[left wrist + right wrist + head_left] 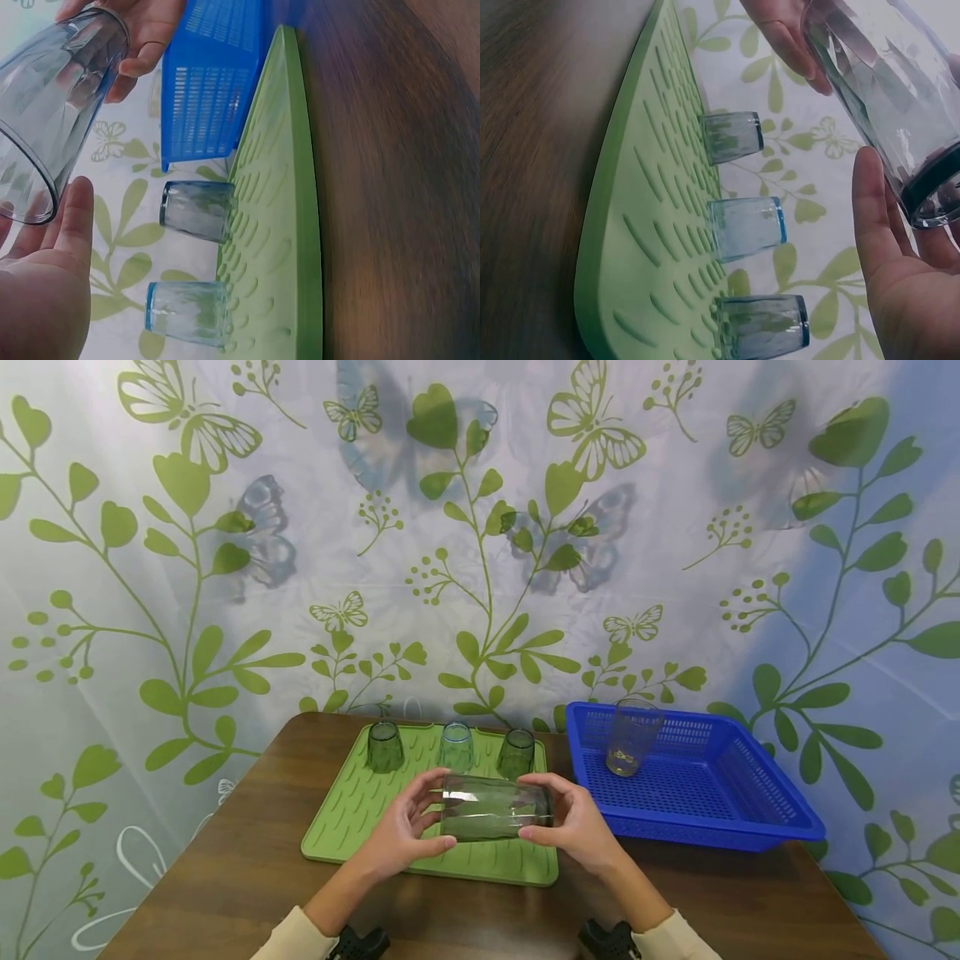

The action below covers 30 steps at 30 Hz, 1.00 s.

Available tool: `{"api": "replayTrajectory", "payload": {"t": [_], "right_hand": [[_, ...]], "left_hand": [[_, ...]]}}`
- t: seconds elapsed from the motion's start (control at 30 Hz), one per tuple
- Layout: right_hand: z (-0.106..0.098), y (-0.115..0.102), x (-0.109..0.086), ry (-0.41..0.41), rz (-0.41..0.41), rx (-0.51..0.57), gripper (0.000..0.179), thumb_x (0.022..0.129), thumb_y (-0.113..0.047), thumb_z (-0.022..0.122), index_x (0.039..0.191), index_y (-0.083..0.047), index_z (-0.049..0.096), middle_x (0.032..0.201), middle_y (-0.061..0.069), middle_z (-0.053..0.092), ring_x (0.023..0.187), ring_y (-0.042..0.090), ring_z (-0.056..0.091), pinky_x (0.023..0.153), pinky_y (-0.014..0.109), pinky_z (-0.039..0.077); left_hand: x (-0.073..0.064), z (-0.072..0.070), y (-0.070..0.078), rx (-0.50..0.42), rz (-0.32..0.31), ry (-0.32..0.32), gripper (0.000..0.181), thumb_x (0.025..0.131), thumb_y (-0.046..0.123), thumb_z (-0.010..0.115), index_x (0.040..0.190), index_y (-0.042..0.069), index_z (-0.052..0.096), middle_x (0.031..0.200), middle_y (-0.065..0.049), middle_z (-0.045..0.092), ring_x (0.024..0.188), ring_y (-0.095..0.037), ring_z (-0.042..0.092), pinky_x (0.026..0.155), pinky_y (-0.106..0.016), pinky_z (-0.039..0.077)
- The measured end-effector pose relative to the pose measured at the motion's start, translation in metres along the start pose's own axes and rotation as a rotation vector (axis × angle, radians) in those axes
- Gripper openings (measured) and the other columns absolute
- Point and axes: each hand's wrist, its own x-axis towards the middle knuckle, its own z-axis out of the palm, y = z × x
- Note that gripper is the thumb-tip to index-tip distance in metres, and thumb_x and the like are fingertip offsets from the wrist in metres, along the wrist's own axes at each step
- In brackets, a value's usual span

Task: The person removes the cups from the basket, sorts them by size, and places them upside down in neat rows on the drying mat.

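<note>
A tall, clear drinking glass (497, 810) lies sideways in the air between both hands, above the front part of a green drying mat (337, 827). My left hand (405, 828) holds its open rim end, thumb below and fingers behind. At the thick base end, my right hand (576, 827) grips it with thumb and fingers. Along the mat's back edge stand three small tumblers, narrow ends up: a dark grey one (386, 748), a blue-tinted one (456, 747) and another dark one (516, 755). The held glass looks empty in the right wrist view.
Right of the mat sits a blue plastic basket (720, 831) with perforated walls, and a tall clear glass (632, 739) stands in its left part. Everything rests on a brown wooden table (225, 877). Behind hangs a curtain (480, 568) printed with leaves and butterflies.
</note>
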Motion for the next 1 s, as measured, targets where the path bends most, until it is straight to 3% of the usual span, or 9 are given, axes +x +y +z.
{"api": "replayTrajectory", "payload": {"t": [0.17,0.27,0.37,0.5,0.6,0.8,1.0], "right_hand": [[0.004,0.001,0.004,0.000,0.016,0.024,0.063,0.083,0.001,0.083,0.138,0.004,0.055,0.123,0.005,0.067,0.099,0.014,0.071,0.075,0.031,0.063],[0.007,0.001,0.006,0.004,0.037,-0.027,0.061,0.083,-0.002,0.084,0.138,0.002,0.057,0.121,0.006,0.068,0.093,0.010,0.069,0.061,0.024,0.058],[0.010,0.001,0.009,0.006,0.052,-0.078,0.060,0.084,-0.006,0.084,0.138,-0.001,0.058,0.119,0.011,0.068,0.088,0.009,0.067,0.055,0.024,0.053],[0.013,0.001,0.012,0.013,0.088,-0.075,0.060,0.084,-0.007,0.084,0.138,-0.006,0.060,0.121,0.019,0.066,0.093,0.016,0.070,0.067,0.031,0.061],[0.015,0.003,0.015,0.016,0.108,-0.066,0.060,0.083,-0.008,0.085,0.138,-0.009,0.060,0.124,0.019,0.066,0.098,0.023,0.071,0.073,0.036,0.063],[0.018,0.010,0.020,0.029,0.111,-0.095,0.063,0.083,-0.009,0.086,0.139,-0.005,0.059,0.124,0.014,0.067,0.098,0.021,0.071,0.074,0.035,0.062],[0.019,0.017,0.023,0.033,0.108,-0.169,0.062,0.083,-0.013,0.086,0.139,-0.007,0.059,0.123,0.014,0.068,0.093,0.017,0.071,0.071,0.031,0.061]], "left_hand": [[-0.004,-0.006,-0.001,0.036,-0.008,-0.007,0.086,0.085,0.001,0.081,0.157,0.010,0.035,0.152,-0.021,0.043,0.131,-0.017,0.055,0.107,-0.025,0.050],[-0.007,-0.011,-0.002,0.088,-0.013,0.002,0.087,0.085,0.003,0.081,0.157,0.014,0.035,0.153,-0.019,0.043,0.131,-0.016,0.054,0.107,-0.024,0.050],[-0.010,-0.017,-0.002,0.153,-0.021,0.018,0.088,0.085,0.006,0.082,0.158,0.017,0.034,0.153,-0.017,0.044,0.133,-0.022,0.053,0.106,-0.024,0.050],[-0.016,-0.024,-0.002,0.239,-0.029,0.034,0.090,0.085,0.012,0.085,0.159,0.022,0.034,0.151,-0.015,0.046,0.134,-0.030,0.052,0.107,-0.033,0.052],[-0.021,-0.031,-0.002,0.317,-0.027,0.051,0.093,0.083,0.014,0.087,0.159,0.024,0.033,0.149,-0.012,0.047,0.132,-0.028,0.052,0.108,-0.037,0.051],[-0.034,-0.048,-0.004,0.482,-0.024,0.072,0.096,0.081,0.018,0.090,0.158,0.022,0.034,0.149,-0.009,0.049,0.130,-0.019,0.051,0.107,-0.040,0.052],[-0.045,-0.063,-0.004,0.656,-0.064,0.118,0.093,0.079,0.022,0.091,0.156,0.013,0.039,0.149,-0.010,0.050,0.133,-0.031,0.051,0.106,-0.045,0.051]]}}
